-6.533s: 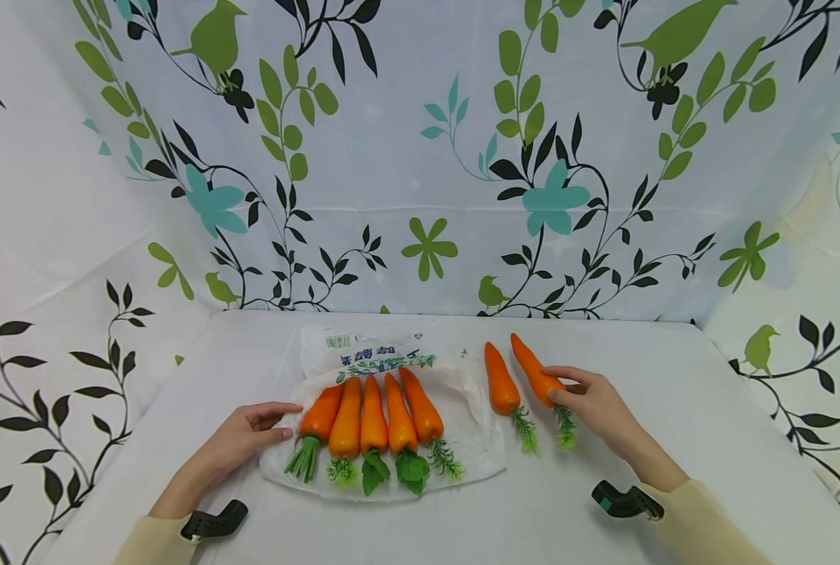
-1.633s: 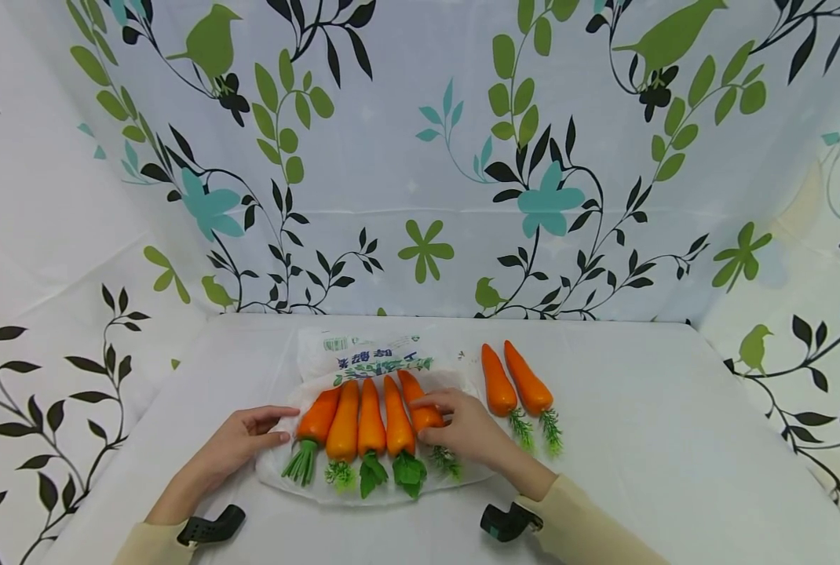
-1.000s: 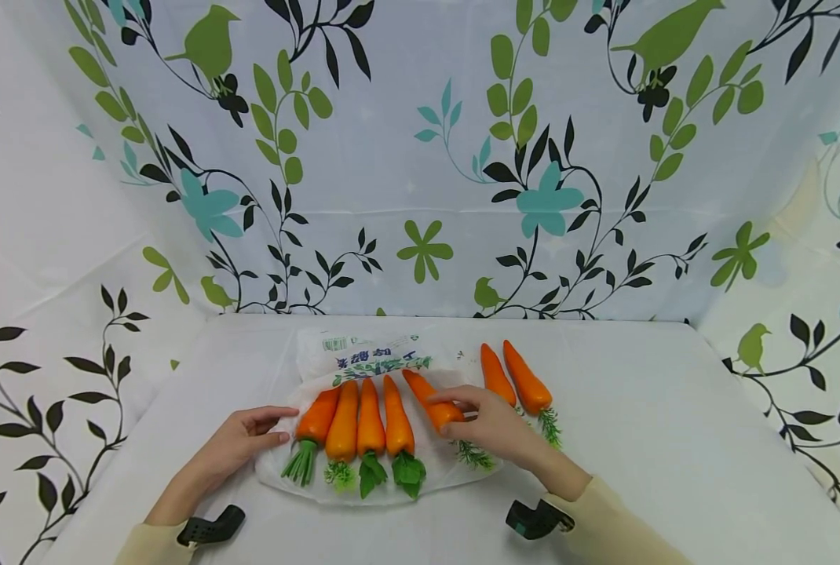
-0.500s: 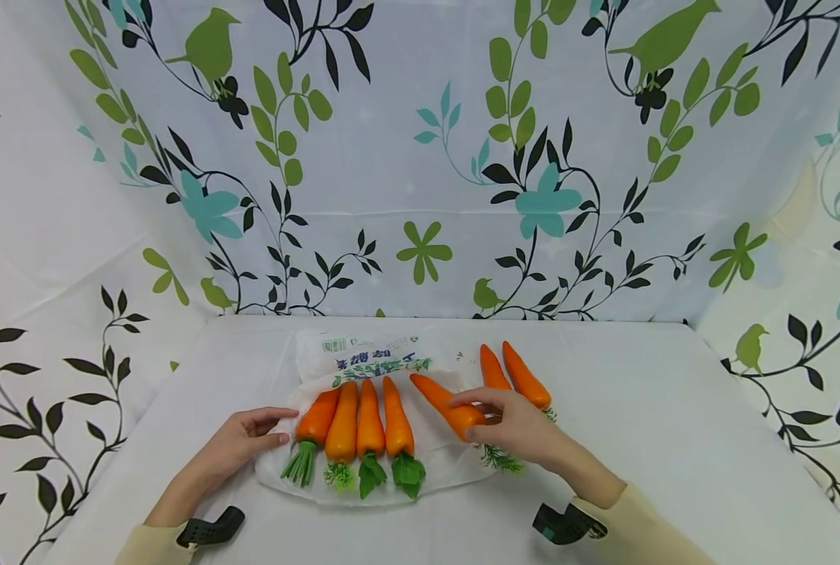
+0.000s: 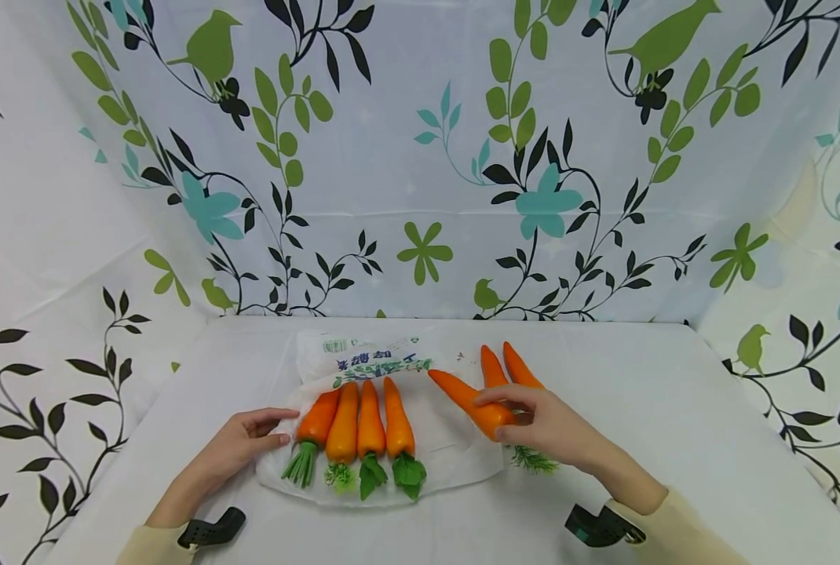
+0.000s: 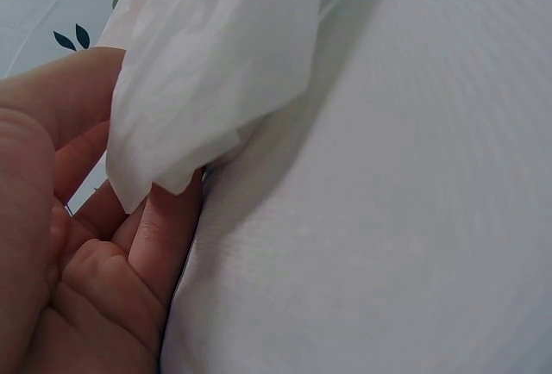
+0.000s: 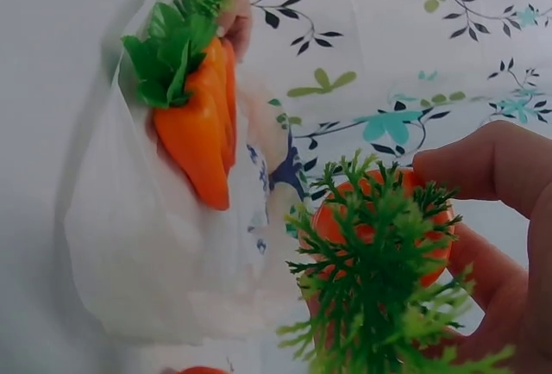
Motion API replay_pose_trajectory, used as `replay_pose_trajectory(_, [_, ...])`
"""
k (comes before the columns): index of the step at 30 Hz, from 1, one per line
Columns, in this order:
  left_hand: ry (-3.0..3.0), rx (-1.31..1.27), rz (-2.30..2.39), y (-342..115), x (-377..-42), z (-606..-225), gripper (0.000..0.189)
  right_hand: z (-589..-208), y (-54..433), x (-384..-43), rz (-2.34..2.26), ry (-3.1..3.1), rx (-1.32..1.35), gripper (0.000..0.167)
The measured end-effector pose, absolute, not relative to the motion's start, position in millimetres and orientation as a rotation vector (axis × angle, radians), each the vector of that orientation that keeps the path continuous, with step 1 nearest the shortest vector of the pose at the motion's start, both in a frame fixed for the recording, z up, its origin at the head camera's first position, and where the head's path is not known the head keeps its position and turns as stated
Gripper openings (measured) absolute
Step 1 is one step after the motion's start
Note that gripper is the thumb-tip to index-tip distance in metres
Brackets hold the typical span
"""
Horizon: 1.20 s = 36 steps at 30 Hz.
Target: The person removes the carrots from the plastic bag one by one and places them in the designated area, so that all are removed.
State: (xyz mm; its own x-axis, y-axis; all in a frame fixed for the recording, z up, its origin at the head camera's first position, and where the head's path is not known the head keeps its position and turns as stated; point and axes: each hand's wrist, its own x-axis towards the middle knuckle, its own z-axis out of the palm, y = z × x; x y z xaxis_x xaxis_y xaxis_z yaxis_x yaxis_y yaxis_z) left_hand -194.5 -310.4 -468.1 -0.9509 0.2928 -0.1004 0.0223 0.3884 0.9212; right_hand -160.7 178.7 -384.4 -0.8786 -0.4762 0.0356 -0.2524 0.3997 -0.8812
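White tabletop [image 5: 674, 408], lower centre: the right hand [image 5: 554, 424] grips a carrot [image 5: 465, 396] that, carried low, could bump the neighbouring pair of carrots [image 5: 521, 369]; whether the left hand [image 5: 243, 443] pinches the bag [image 5: 458, 463] is unclear.

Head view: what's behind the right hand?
Upper parts of two carrots, tips pointing away from the person. Their lower ends are covered by the right hand and held carrot; any greens there can't be seen.
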Motion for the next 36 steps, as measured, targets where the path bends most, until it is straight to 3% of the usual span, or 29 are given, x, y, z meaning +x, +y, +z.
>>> replay_pose_trajectory(36, [2.402, 0.252, 1.564, -312, -197, -471, 0.048, -403, 267, -184, -1.498, 2.593, -0.362, 0.041])
